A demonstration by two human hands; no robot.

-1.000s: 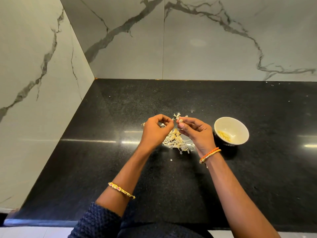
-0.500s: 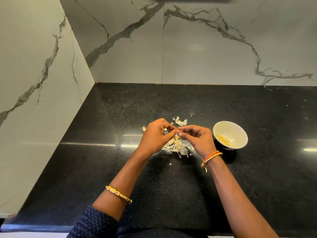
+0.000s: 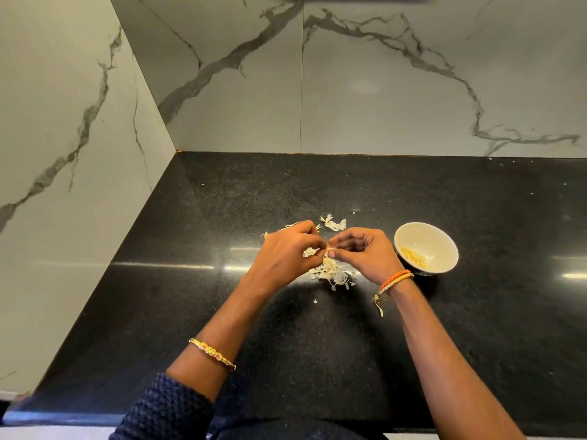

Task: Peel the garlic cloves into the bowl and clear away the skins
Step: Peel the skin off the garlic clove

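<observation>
- Two hands meet over the black counter (image 3: 222, 312) in the head view, the only view here: the left hand (image 3: 286, 252) and the right hand (image 3: 362, 252), fingertips touching at a small pale garlic clove (image 3: 327, 248) pinched between them.
- Both hands are curled tight on that clove; the left fingers come over from above, while the right thumb (image 3: 332, 255) presses from below. Most of the clove is hidden, so I cannot tell how much skin it carries.
- Directly beneath the pinch lies the pile of skins (image 3: 333, 273), likely why the hands work just there: anything torn off drops onto the same heap instead of scattering.
- Beyond the pinch, toward the wall, a few loose skin scraps (image 3: 333, 223) lie apart from the pile, and one tiny fleck (image 3: 315, 301) sits nearer the body.
- Just right of the right hand stands the cream bowl (image 3: 444, 246), with several yellowish peeled cloves (image 3: 413, 262) inside. Its spot seems chosen so the right hand need only swing a little outward to drop a finished clove.
- Judged from this, peeling is under way and the clearing of skins is not yet begun.
- An orange thread band (image 3: 395, 279) circles the right wrist, and a gold bangle (image 3: 212, 354) the left forearm.
</observation>
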